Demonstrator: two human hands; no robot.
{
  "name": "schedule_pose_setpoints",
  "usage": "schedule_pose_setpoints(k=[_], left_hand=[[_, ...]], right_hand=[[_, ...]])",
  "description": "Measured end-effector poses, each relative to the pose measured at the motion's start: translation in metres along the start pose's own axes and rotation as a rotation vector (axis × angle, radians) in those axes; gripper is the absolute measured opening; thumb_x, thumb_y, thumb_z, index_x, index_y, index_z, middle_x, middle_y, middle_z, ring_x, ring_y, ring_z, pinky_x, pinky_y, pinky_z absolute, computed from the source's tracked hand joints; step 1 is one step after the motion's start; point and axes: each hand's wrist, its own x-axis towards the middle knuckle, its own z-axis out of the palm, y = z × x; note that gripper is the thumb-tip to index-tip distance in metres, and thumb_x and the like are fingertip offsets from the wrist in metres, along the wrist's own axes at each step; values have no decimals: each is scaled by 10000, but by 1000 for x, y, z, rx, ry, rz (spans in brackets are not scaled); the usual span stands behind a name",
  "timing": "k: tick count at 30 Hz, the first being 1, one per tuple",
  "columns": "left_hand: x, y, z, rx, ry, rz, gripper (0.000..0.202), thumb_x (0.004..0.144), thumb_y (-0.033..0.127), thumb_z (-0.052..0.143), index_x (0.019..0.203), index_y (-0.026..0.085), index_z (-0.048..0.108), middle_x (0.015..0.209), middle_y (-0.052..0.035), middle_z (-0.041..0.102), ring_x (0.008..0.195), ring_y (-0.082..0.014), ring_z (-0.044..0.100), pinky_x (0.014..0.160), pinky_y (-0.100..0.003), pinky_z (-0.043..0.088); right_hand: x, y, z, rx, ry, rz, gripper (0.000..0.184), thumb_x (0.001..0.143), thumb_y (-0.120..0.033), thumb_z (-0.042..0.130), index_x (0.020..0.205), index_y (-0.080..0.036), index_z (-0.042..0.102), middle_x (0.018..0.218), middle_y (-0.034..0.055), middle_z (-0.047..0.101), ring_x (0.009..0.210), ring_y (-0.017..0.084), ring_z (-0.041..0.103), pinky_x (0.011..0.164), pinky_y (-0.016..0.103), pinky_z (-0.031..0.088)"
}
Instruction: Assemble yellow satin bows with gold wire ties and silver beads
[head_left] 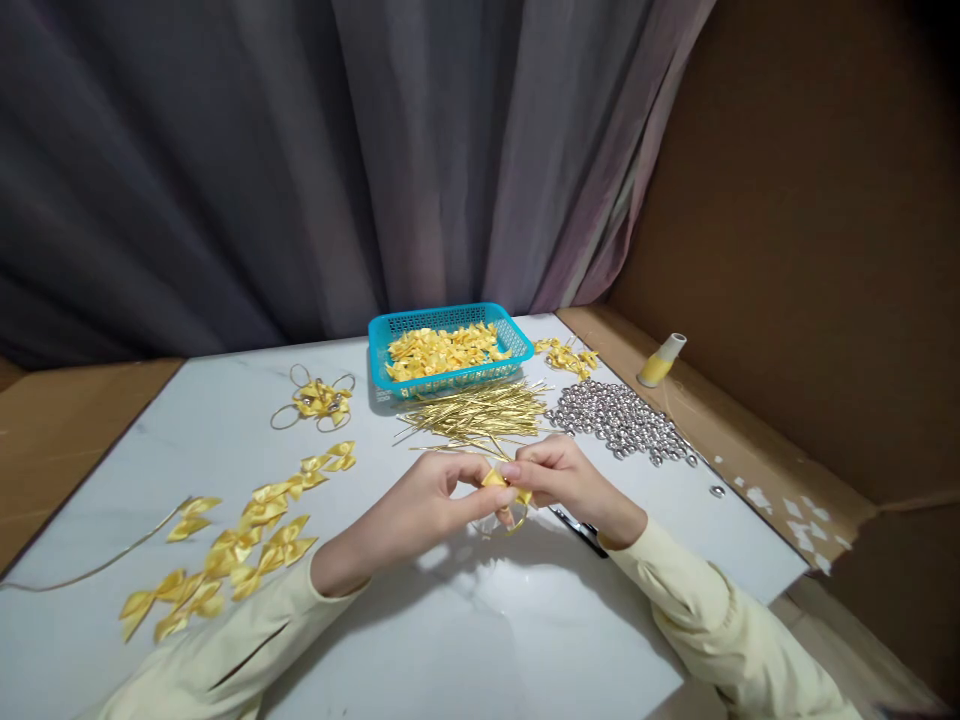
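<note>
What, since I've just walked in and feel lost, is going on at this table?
A person's left hand and right hand meet above the white table, pinching a yellow ribbon piece between them. Loose yellow bows lie beside the left sleeve, and more yellow ribbon pieces sit in the blue basket. A pile of gold strands lies in front of the basket, with silver beads to its right.
</note>
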Motion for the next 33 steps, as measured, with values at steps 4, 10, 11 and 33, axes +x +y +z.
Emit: schedule_pose_setpoints(k=[4, 10, 11, 33], left_hand=[[1, -3, 0, -42, -4, -13, 218, 837, 273, 503, 698, 158, 626, 746, -3, 664, 738, -137, 594, 709, -259, 442], [-1, -2, -1, -75, -26, -44, 218, 828, 293, 530, 686, 157, 626, 743, -8, 671, 740, -136, 598, 723, -264, 446], [-2, -2, -1, -68, -26, -50, 222, 828, 294, 531, 681, 157, 626, 746, -10, 673, 744, -138, 597, 728, -268, 444], [9, -30, 9, -73, 61, -83, 261, 822, 334, 528, 680, 143, 634, 751, -39, 675, 744, -157, 603, 722, -262, 429]], right_hand=[[1, -1, 3, 16, 30, 11, 404, 736, -406, 625, 477, -148, 454, 416, -87, 310, 372, 23, 211, 354, 181, 119], [2, -3, -5, 101, 130, -44, 449, 741, -392, 635, 446, -163, 386, 372, -97, 285, 337, 19, 189, 348, 191, 110], [3, -3, -6, 124, 148, -61, 457, 745, -388, 634, 443, -165, 375, 363, -97, 286, 330, 18, 186, 346, 192, 107], [28, 25, -34, 205, 287, 126, 260, 700, -318, 652, 555, -146, 522, 320, -100, 362, 261, 14, 169, 275, 173, 90]])
